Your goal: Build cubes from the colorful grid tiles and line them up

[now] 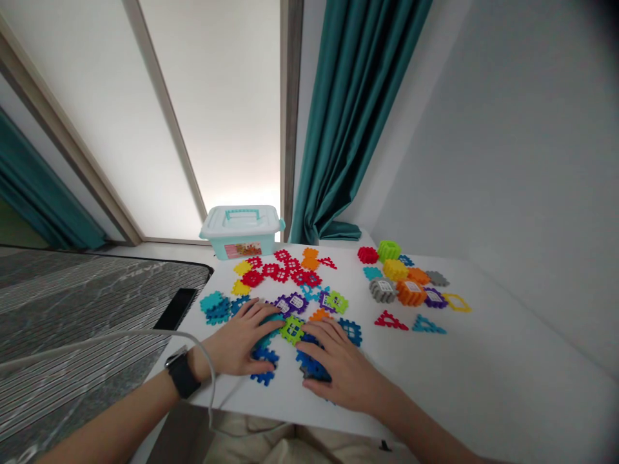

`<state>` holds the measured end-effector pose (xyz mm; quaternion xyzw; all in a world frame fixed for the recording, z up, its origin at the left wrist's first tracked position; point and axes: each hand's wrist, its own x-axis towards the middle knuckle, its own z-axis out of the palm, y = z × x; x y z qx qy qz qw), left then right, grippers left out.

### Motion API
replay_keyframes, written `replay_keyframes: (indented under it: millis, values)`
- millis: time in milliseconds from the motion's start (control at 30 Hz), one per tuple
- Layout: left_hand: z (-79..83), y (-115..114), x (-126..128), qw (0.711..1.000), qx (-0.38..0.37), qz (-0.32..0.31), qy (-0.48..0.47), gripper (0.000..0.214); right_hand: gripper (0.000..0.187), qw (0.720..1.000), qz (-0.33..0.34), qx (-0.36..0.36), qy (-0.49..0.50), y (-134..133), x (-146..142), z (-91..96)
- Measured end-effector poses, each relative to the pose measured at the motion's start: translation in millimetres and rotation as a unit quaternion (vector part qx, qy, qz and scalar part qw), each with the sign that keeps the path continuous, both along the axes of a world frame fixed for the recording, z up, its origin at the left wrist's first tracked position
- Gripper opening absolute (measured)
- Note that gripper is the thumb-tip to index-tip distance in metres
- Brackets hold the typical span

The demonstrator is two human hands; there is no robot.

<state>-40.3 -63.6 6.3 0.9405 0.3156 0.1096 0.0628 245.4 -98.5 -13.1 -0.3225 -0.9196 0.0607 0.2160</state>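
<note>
Notched plastic building tiles in several colours lie on the white table. My left hand (244, 338) is spread over a teal tile, with its fingers apart and its thumb by a blue tile (264, 368). My right hand (345, 367) curls around dark blue tiles (313, 368), its fingers over the far side and its thumb at the near side; it partly covers them. A lime-green window tile (293, 330) lies between my two hands. Purple window tiles (296, 303) are just beyond my fingertips. A blue window tile (351, 331) lies past my right hand.
A lidded mint-green box (244, 232) stands at the back left. Red tiles (280, 273) lie in front of it. Sorted stacks, such as grey tiles (383, 290) and orange tiles (411, 293), are at the right. A white cable (210, 367) loops by my left wrist; a black phone-like slab (176, 309) lies left.
</note>
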Motion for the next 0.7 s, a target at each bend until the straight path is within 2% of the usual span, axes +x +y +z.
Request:
replay_keyframes:
  millis: [400, 567, 700]
  values:
    - [-9.7, 27.8, 24.8, 0.998, 0.038, 0.047, -0.021, 0.059, 0.036, 0.999, -0.009, 0.031, -0.007, 47.8, 2.1, -5.5]
    - [-2.0, 39.6, 32.1, 0.998, 0.030, 0.044, -0.037, 0.055, 0.027, 0.998, -0.028, 0.047, -0.012, 57.0, -1.3, -2.1]
    - [8.6, 55.9, 28.3, 0.998, 0.018, 0.038, -0.051, 0.050, 0.022, 0.998, -0.044, 0.053, 0.003, 63.3, -0.7, -5.7]
